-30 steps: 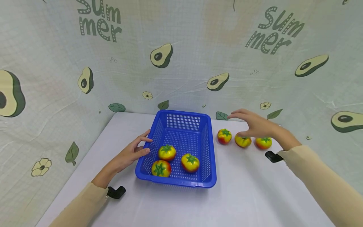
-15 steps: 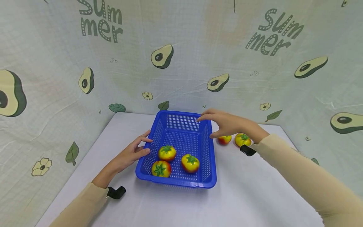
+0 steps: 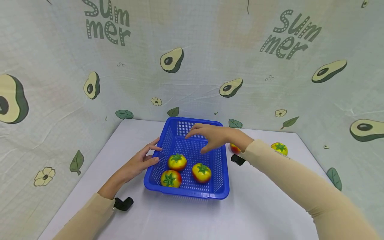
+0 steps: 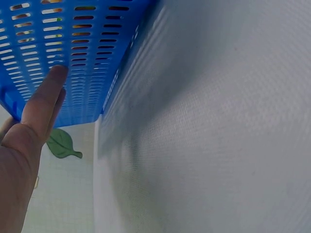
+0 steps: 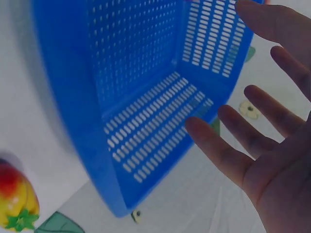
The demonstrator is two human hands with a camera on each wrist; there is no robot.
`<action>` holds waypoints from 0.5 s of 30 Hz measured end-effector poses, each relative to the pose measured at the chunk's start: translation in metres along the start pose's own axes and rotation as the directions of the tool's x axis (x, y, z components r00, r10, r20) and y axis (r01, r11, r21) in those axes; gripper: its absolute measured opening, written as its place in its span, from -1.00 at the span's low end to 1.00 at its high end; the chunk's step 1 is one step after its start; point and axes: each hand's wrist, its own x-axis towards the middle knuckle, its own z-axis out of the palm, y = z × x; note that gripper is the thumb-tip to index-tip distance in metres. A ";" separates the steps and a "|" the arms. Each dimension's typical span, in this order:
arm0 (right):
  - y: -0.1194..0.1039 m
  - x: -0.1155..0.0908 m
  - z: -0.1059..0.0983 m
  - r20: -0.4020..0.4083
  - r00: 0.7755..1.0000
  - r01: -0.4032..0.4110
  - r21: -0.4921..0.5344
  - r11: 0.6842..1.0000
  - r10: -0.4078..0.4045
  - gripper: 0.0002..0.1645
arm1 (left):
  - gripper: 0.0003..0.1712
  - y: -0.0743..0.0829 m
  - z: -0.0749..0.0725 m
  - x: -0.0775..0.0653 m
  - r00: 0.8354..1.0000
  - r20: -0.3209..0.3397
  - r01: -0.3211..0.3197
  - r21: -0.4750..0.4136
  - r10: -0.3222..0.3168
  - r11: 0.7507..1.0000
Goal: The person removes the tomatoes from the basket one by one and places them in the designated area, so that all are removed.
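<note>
At the left, a cream sleeve [image 3: 87,213] with a black wrist camera [image 3: 123,203] leads to the left hand [image 3: 138,164], whose relaxed fingers touch the left side of the blue basket [image 3: 186,192] without clenching, just as they did a second ago; the left wrist view shows a fingertip against the slotted outer wall. The basket sits on the white table [image 3: 255,210] and has not moved; inside, toward its near end, lie the same three red-and-yellow fruits, one in the lower left corner [image 3: 171,179], one just behind it [image 3: 177,162] and one to the right [image 3: 201,173]. The right hand [image 3: 214,136] hangs over the basket, fingers spread and holding nothing; a second ago it was above the fruits on the table, and half a second ago over the basket's right edge. Just right of the basket, a fruit [image 3: 234,149] is partly hidden by the right wrist; farther right, another fruit [image 3: 279,147] shows again behind the right sleeve [image 3: 297,180], while the middle one, seen earlier, is now out of sight.
</note>
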 end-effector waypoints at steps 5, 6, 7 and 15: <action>-0.005 0.018 0.011 0.058 0.998 0.008 -0.018 1.000 -0.007 -0.14 | -0.53 0.002 0.000 0.000 1.000 0.004 0.002 0.001 -0.002 1.000; -0.006 0.021 0.013 0.068 0.998 0.011 -0.016 1.000 -0.009 -0.14 | -0.53 0.002 0.000 0.000 1.000 0.006 0.002 0.001 -0.002 1.000; -0.007 0.023 0.015 0.077 0.997 0.012 -0.012 1.000 -0.011 -0.15 | -0.53 0.002 0.000 0.000 1.000 0.006 0.002 0.002 -0.002 1.000; -0.017 0.041 0.028 0.118 0.993 -0.005 -0.005 1.000 0.006 -0.14 | -0.53 0.003 -0.001 -0.001 1.000 0.014 0.000 -0.009 0.000 1.000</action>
